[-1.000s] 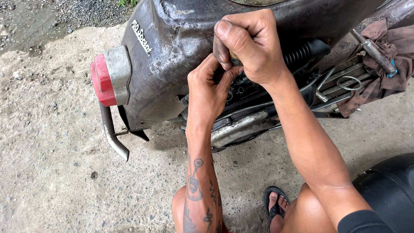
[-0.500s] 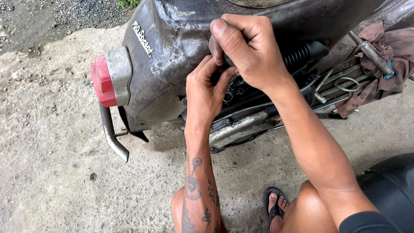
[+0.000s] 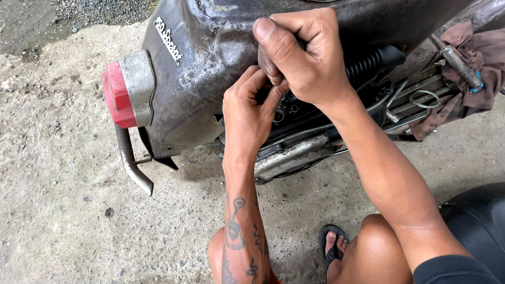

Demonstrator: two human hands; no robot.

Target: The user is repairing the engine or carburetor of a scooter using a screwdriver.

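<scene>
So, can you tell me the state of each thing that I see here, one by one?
left hand: fingers curled against the motorcycle's side, grip hidden
right hand: closed, thumb pressed down
motorcycle rear body: dark, dirty, scuffed
tail light: red, unlit
exhaust pipe: mounted, dusty
rag: crumpled, lying on the frame
sandal: worn on the foot

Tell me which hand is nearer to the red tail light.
Left. The left hand is at the dark rear body panel, a short way right of the red tail light. The right hand is farther right and higher, beyond the left.
</scene>
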